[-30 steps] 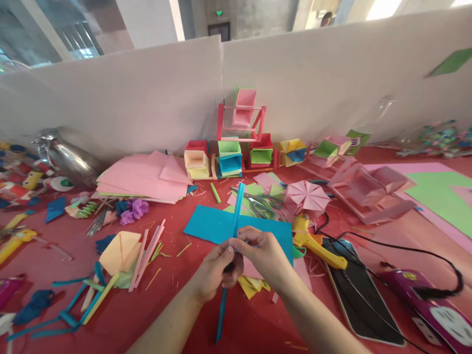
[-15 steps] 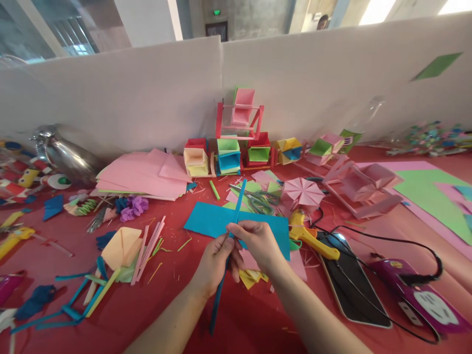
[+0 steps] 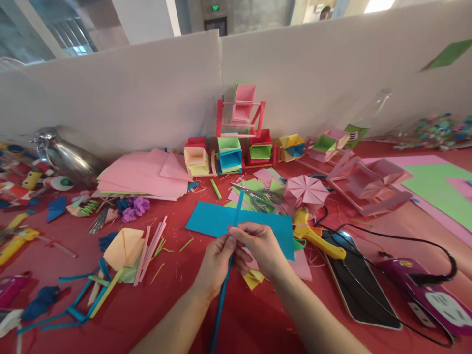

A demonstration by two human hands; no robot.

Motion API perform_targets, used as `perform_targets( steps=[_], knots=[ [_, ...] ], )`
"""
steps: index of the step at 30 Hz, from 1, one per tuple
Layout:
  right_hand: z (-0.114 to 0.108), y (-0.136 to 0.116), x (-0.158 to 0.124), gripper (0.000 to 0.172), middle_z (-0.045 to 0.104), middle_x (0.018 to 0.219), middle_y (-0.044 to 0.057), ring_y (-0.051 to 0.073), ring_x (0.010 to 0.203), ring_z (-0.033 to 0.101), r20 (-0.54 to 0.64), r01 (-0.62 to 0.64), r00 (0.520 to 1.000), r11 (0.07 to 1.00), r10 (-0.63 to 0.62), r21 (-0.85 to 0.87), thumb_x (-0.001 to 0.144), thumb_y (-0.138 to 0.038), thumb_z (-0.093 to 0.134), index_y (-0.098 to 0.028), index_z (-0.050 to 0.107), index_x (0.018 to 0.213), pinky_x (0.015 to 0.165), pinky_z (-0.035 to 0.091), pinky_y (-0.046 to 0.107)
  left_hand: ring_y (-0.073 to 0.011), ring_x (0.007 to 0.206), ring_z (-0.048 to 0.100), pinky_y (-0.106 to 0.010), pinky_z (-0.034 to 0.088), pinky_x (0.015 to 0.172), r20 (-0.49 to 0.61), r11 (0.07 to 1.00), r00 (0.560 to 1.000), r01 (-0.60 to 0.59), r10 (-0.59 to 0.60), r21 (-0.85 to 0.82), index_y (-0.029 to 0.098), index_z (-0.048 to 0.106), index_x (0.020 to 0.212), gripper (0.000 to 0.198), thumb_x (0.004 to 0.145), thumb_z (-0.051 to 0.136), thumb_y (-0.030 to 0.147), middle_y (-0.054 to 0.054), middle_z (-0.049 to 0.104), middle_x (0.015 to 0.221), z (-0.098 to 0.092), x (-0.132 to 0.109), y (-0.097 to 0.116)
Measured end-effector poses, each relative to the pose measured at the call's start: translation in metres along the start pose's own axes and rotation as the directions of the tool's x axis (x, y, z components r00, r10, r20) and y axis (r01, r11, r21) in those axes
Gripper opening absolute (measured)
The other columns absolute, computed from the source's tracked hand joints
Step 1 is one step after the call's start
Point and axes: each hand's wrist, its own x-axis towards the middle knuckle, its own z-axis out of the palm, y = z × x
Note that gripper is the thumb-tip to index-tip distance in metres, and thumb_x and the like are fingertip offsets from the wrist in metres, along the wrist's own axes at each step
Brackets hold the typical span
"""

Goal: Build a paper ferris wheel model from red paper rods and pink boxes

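A narrow blue paper strip (image 3: 222, 300) runs up and down between my hands, its upper end pointing away from me. My left hand (image 3: 218, 258) pinches it with thumb and fingers near the middle. Right against it, my right hand (image 3: 260, 243) pinches the same strip, thumb over the top. Beneath and beyond my fingers lies a flat blue paper sheet (image 3: 210, 219) on the red table (image 3: 177, 305). Folded yellow paper (image 3: 252, 280) shows partly under my right hand.
Scissors (image 3: 261, 199), a yellow glue gun (image 3: 319, 236), a phone (image 3: 363, 280) and a purple power strip (image 3: 424, 290) with black cables lie to the right. Colourful paper boxes (image 3: 229, 160) stand at the back. Pink paper sheets (image 3: 143, 172) and a blue strip frame (image 3: 75, 312) are left.
The blue strip has slid down toward me through my fingers: less of it sticks out beyond my hands and more hangs below. The view has shifted slightly.
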Motion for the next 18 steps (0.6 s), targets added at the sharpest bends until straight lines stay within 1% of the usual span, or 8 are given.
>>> perform_targets(
  steps=[2, 4, 6, 9, 11, 14, 16, 18],
  knots=[
    [-0.0024, 0.0003, 0.0006, 0.031, 0.047, 0.046, -0.005, 0.009, 0.042, 0.046, -0.029, 0.032, 0.999, 0.999, -0.032, 0.005, 0.067, -0.045, 0.067, -0.018, 0.057, 0.056, 0.042, 0.037, 0.022, -0.0142, 0.044, 0.062, -0.019, 0.04, 0.038, -0.005, 1.0, 1.0, 0.018, -0.018, 0.016, 0.012, 0.059, 0.082, 0.037, 0.08, 0.055, 0.048, -0.007, 0.069, 0.063, -0.0001, -0.0007, -0.0014],
    [-0.0062, -0.0014, 0.0011, 0.027, 0.053, 0.055, -0.003, 0.009, 0.053, 0.05, -0.068, 0.059, 0.996, 0.998, -0.059, 0.005, 0.064, -0.04, 0.071, -0.017, 0.06, 0.057, 0.048, 0.039, 0.02, -0.0145, 0.045, 0.062, -0.019, 0.041, 0.039, -0.001, 0.999, 0.999, 0.05, -0.05, 0.013, 0.011, 0.059, 0.08, 0.037, 0.079, 0.057, 0.049, -0.007, 0.069, 0.062, 0.0014, -0.0021, -0.0032],
    [-0.008, -0.0028, 0.0, 0.027, 0.05, 0.052, -0.005, 0.007, 0.047, 0.044, -0.072, 0.047, 0.996, 0.999, -0.045, 0.017, 0.064, -0.04, 0.071, -0.016, 0.059, 0.056, 0.042, 0.035, 0.019, -0.0165, 0.051, 0.065, -0.022, 0.046, 0.046, 0.009, 0.998, 0.998, 0.061, -0.061, -0.014, 0.011, 0.059, 0.083, 0.035, 0.078, 0.058, 0.047, -0.007, 0.07, 0.065, 0.0035, -0.0031, -0.0048],
    [-0.0043, -0.0028, -0.0043, 0.035, 0.033, 0.038, -0.01, 0.005, 0.029, 0.027, -0.005, -0.021, 1.0, 0.997, 0.022, 0.069, 0.069, -0.046, 0.064, -0.02, 0.048, 0.053, 0.029, 0.024, 0.021, -0.0186, 0.059, 0.068, -0.026, 0.051, 0.054, 0.014, 0.998, 0.999, 0.036, -0.036, -0.05, 0.012, 0.058, 0.091, 0.033, 0.081, 0.057, 0.044, -0.007, 0.071, 0.071, 0.0043, -0.0024, -0.0063],
    [-0.0006, -0.0025, -0.0069, 0.038, 0.026, 0.034, -0.012, 0.006, 0.025, 0.025, 0.04, -0.046, 0.998, 0.994, 0.042, 0.103, 0.07, -0.049, 0.061, -0.021, 0.043, 0.052, 0.027, 0.025, 0.022, -0.0188, 0.059, 0.068, -0.026, 0.052, 0.054, -0.008, 1.0, 1.0, 0.015, -0.015, -0.027, 0.012, 0.058, 0.089, 0.033, 0.083, 0.054, 0.044, -0.007, 0.071, 0.069, 0.0029, -0.0014, -0.0063],
    [0.001, -0.0029, -0.0078, 0.036, 0.033, 0.038, -0.01, 0.006, 0.027, 0.031, 0.03, -0.03, 0.999, 0.991, 0.027, 0.129, 0.069, -0.048, 0.063, -0.02, 0.047, 0.055, 0.028, 0.028, 0.022, -0.0185, 0.057, 0.068, -0.026, 0.052, 0.053, -0.038, 0.999, 0.999, 0.001, 0.0, 0.038, 0.012, 0.058, 0.083, 0.033, 0.083, 0.054, 0.044, -0.007, 0.07, 0.065, 0.0012, -0.0011, -0.0056],
    [0.0001, -0.0026, -0.0075, 0.033, 0.037, 0.04, -0.009, 0.005, 0.028, 0.03, -0.001, -0.021, 1.0, 0.991, 0.021, 0.133, 0.069, -0.047, 0.064, -0.019, 0.05, 0.058, 0.027, 0.024, 0.02, -0.0186, 0.058, 0.068, -0.025, 0.052, 0.052, -0.031, 0.998, 0.999, 0.014, -0.012, 0.054, 0.012, 0.058, 0.08, 0.033, 0.082, 0.054, 0.045, -0.007, 0.07, 0.064, 0.0018, -0.0018, -0.0053],
    [-0.0001, -0.0012, -0.0076, 0.032, 0.035, 0.039, -0.01, 0.004, 0.028, 0.026, -0.019, -0.029, 0.999, 0.991, 0.031, 0.132, 0.069, -0.047, 0.065, -0.019, 0.051, 0.059, 0.025, 0.02, 0.02, -0.0192, 0.059, 0.068, -0.025, 0.052, 0.052, -0.014, 0.999, 1.0, 0.025, -0.025, 0.037, 0.012, 0.058, 0.081, 0.033, 0.081, 0.056, 0.045, -0.007, 0.07, 0.066, 0.0032, -0.0025, -0.0056]
  ],
)
